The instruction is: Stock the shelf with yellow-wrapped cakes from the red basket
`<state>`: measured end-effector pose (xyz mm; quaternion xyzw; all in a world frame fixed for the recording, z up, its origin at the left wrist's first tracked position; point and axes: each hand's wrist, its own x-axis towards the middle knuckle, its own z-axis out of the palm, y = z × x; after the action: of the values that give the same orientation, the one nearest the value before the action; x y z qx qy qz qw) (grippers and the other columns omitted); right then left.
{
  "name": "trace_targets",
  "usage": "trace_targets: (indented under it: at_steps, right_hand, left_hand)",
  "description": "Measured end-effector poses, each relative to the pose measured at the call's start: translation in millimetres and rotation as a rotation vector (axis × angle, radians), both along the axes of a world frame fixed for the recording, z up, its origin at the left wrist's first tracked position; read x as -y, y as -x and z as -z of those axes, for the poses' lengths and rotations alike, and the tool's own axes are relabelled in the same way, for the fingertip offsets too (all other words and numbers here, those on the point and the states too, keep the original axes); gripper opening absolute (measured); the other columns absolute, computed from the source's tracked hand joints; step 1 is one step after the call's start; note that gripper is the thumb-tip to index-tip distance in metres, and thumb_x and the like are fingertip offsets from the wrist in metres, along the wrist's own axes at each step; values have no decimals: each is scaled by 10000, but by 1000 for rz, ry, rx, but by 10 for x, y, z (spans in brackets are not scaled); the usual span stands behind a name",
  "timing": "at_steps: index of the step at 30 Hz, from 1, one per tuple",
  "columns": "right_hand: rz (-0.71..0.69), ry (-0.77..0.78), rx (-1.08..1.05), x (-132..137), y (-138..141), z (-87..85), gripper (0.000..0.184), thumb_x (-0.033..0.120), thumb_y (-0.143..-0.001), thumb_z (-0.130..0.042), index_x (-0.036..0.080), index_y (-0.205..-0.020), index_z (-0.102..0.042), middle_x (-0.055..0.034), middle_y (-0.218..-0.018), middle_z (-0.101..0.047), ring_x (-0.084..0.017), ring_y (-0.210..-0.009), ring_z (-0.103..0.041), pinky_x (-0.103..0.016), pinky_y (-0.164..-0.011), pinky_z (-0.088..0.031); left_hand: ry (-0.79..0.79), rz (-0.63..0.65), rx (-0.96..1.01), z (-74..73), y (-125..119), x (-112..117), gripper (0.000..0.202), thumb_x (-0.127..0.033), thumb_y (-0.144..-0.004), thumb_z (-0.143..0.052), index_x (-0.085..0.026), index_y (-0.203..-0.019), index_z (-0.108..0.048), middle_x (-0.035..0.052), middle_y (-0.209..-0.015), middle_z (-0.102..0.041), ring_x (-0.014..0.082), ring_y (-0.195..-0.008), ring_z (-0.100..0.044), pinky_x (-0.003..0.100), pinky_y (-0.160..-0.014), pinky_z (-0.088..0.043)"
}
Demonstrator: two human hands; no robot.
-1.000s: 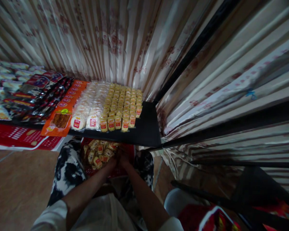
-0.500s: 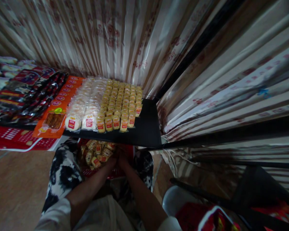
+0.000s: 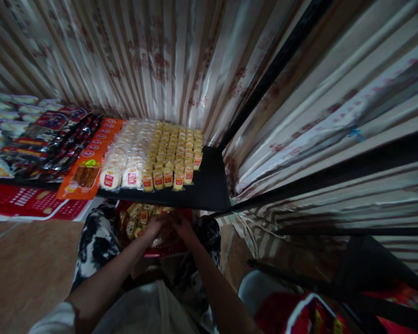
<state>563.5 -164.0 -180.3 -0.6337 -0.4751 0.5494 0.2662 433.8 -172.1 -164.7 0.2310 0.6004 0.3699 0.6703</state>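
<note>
Between my knees is a red container with many small yellow-wrapped snack packets in it. My left hand reaches into it from the left, at the packets. My right hand comes in from the right, close beside the left. The fingers of both hands point inward and are too dark and blurred to show a grip. Above them, on a black shelf, similar yellow packets stand in tight rows. Round white packets stand beside those rows, on their left.
Further left on the shelf lie an orange snack bag, dark packs and white packs. A red perforated basket sits below. Striped curtains hang behind and right. A red bag is at lower right.
My hands have come up and slightly apart within the red container, so more of them shows. The camera view has shifted a little.
</note>
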Motion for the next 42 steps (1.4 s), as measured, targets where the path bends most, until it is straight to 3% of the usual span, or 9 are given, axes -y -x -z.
trace_targets:
  at_steps: [5, 10, 18, 22, 25, 30, 34, 38, 42]
  right_hand:
    - [208, 118, -272, 124, -86, -203, 367, 391, -692, -645, 188, -998, -654, -7, -706, -679, -171, -624, -644, -289, -581, -525]
    - [332, 47, -377, 202, -166, -395, 375, 486, -687, -643, 195, -922, -623, -45, -780, -684, -175, -677, -651, -276, -594, -525]
    - [307, 15, -419, 304, -223, -528, 378, 497, -676, -648, 198, -897, -585, -52, -870, -688, -216, -774, -672, -336, -684, -535]
    - [179, -214, -107, 262, -402, -626, 268, 435, -712, -628, 203, -844, -611, -41, -825, -687, -229, -804, -656, -368, -771, -514]
    - [111, -451, 160, 183, -547, -772, 292, 341, -750, -608, 217, -1011, -639, -66, -1002, -692, -239, -943, -631, -386, -873, -478]
    - [-73, -670, 336, 5, -679, -967, 281, 244, -809, -538, 213, -1056, -669, -69, -1017, -697, -225, -965, -597, -373, -903, -451]
    - [28, -665, 307, -201, -740, -933, 305, 260, -817, -520, 191, -1077, -664, -79, -965, -684, -210, -905, -598, -337, -809, -493]
    - [182, -633, 183, -471, -816, -784, 344, 320, -819, -510, 179, -1100, -648, -96, -1025, -650, -202, -913, -603, -314, -753, -529]
    - [295, -609, 85, -765, -867, -625, 379, 359, -791, -531, 161, -1098, -634, -115, -1075, -633, -202, -907, -617, -327, -763, -542]
  left_hand:
    - [51, 5, -46, -297, 130, -12, 283, -420, -721, -639, -165, -844, -654, 48, -830, -710, 160, -741, -647, 230, -603, -466]
    - [22, 31, 35, -463, 135, 98, 361, -394, -657, -736, -171, -921, -630, 13, -752, -670, 130, -643, -629, 225, -584, -467]
    - [-128, 12, -58, -640, -129, 94, 398, -347, -638, -721, -157, -954, -574, -23, -692, -622, 111, -578, -584, 207, -536, -420]
    - [-320, 125, -237, -747, -165, -50, 261, -229, -679, -603, -159, -930, -615, -7, -739, -643, 134, -640, -592, 234, -619, -462]
    - [-438, 269, -449, -885, -185, -184, 297, -174, -672, -574, -181, -957, -658, 18, -878, -690, 175, -808, -621, 267, -771, -478]
    - [-582, 418, -638, -1145, -332, -415, 357, -148, -673, -594, -206, -1013, -684, 34, -1049, -688, 202, -942, -617, 295, -903, -454]
    - [-620, 440, -729, -1254, -527, -570, 381, -166, -735, -558, -191, -1107, -639, 40, -1046, -680, 163, -863, -626, 293, -875, -477]
    - [-639, 312, -676, -1241, -740, -677, 457, -201, -798, -518, -144, -1251, -521, 83, -1107, -651, 121, -713, -617, 290, -795, -518]
    - [-689, 211, -586, -1149, -936, -780, 454, -183, -809, -510, -139, -1261, -502, 124, -1220, -605, 171, -919, -643, 346, -920, -496]
